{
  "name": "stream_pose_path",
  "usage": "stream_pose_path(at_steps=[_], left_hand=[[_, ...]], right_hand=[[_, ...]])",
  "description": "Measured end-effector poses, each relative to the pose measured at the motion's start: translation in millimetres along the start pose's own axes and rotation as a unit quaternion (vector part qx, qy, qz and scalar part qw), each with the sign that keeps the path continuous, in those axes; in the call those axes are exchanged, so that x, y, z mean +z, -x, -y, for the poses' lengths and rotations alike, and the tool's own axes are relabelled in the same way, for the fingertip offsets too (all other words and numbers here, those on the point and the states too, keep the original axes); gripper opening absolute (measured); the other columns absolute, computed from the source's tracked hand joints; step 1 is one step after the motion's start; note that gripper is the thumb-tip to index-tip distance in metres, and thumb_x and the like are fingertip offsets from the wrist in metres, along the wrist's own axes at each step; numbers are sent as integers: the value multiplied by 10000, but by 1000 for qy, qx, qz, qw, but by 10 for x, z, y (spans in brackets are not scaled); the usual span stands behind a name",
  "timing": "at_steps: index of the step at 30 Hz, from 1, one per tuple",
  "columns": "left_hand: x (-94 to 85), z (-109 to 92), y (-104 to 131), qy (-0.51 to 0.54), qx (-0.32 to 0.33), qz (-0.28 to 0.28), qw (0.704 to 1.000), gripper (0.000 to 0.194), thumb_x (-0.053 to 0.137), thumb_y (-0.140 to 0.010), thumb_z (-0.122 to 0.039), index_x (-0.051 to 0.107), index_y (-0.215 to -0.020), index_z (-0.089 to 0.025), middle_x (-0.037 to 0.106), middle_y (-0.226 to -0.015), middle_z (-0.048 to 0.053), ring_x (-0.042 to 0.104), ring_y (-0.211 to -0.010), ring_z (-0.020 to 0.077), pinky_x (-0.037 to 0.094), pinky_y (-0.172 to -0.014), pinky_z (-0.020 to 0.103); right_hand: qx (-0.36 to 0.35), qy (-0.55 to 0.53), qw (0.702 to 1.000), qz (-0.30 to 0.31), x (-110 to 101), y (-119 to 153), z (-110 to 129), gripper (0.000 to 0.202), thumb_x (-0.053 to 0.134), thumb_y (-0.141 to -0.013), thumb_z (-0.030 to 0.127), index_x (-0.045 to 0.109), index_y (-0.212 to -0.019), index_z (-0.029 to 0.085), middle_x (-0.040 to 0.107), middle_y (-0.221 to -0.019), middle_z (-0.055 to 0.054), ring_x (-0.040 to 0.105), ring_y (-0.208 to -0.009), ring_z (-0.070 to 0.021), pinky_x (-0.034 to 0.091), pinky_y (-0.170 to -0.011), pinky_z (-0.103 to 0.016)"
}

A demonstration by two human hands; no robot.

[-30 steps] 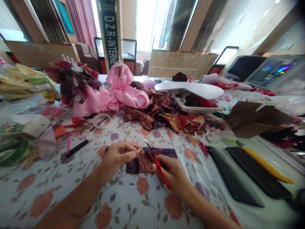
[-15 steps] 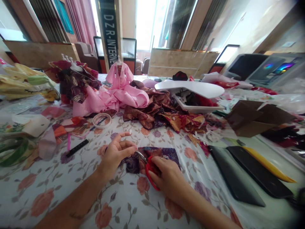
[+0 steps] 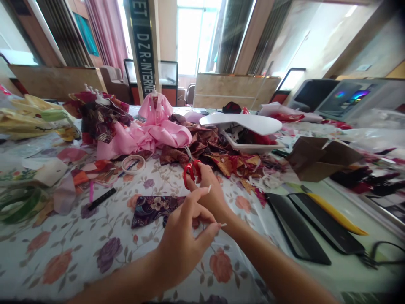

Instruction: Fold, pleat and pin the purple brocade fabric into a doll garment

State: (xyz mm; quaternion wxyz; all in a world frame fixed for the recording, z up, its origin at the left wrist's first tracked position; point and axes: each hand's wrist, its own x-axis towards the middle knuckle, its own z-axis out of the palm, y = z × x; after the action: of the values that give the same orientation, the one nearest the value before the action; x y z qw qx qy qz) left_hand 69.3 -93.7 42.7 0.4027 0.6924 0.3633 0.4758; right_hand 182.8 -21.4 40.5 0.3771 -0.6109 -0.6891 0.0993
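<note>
My right hand (image 3: 209, 188) grips the red handles of a pair of scissors (image 3: 190, 166), blades pointing away from me toward the brown cloth heap. My left hand (image 3: 190, 230) hovers in front of my right wrist, fingers bent and apart, with nothing visible in it. Partly hidden behind the left hand, a piece of dark purple patterned fabric (image 3: 150, 211) lies on the flowered tablecloth (image 3: 110, 270).
Beyond the hands lie brown satin cloth (image 3: 205, 139) and a pink dress on a small stand (image 3: 155, 109). A white box (image 3: 249, 145) holds mixed items. Left are a tape roll (image 3: 133, 164) and black strip (image 3: 101, 199); right, dark flat cases (image 3: 297, 228).
My right hand has carried the scissors off the purple fabric, forward and slightly left. My left hand has moved right and nearer to me, crossing before the right wrist. The view tilted slightly.
</note>
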Motion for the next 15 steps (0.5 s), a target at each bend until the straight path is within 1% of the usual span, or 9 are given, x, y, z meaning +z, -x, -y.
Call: stream_pose_path(at_steps=[2, 4, 8, 11, 15], left_hand=[[80, 19, -11, -27, -6, -24, 999, 514, 639, -806, -250, 419, -1270, -279, 643, -706, -27, 546, -621, 148, 427, -649, 280], [110, 45, -33, -47, -9, -46, 998, 510, 652, -794, -260, 441, -1259, -276, 627, -671, -29, 532, -599, 152, 421, -647, 286], [130, 62, -57, -54, -19, -62, 996, 498, 664, -774, -243, 484, -1237, -282, 620, -649, -33, 542, -610, 160, 415, -674, 288], [152, 66, -73, -43, -42, -63, 996, 538, 666, -770, -241, 461, -1265, -285, 619, -642, -41, 541, -595, 154, 409, -658, 273], [154, 74, -117, -47, -55, -78, 994, 622, 695, -751, -279, 413, -1306, -279, 602, -611, -57, 532, -571, 146, 396, -627, 256]], right_hand=[[24, -66, 998, 6, 47, -28, 15, 390, 513, -838, 335, 472, -1179, 150, 590, -1030, -120, 573, -889, -234, 459, -753, -365], [40, -94, 995, 3, 70, -27, 11, 391, 522, -824, 315, 467, -1178, 158, 588, -1039, -118, 569, -902, -236, 457, -781, -388], [41, -85, 995, -21, 53, -29, -35, 411, 523, -813, 291, 468, -1193, 146, 560, -1101, -147, 566, -951, -262, 455, -803, -414], [26, -60, 997, -43, 21, -49, -66, 442, 514, -813, 265, 451, -1229, 130, 530, -1153, -180, 559, -996, -285, 455, -811, -419], [15, -22, 998, -63, -9, -74, -37, 465, 511, -808, 270, 444, -1242, 117, 521, -1153, -192, 561, -969, -294, 462, -778, -425]])
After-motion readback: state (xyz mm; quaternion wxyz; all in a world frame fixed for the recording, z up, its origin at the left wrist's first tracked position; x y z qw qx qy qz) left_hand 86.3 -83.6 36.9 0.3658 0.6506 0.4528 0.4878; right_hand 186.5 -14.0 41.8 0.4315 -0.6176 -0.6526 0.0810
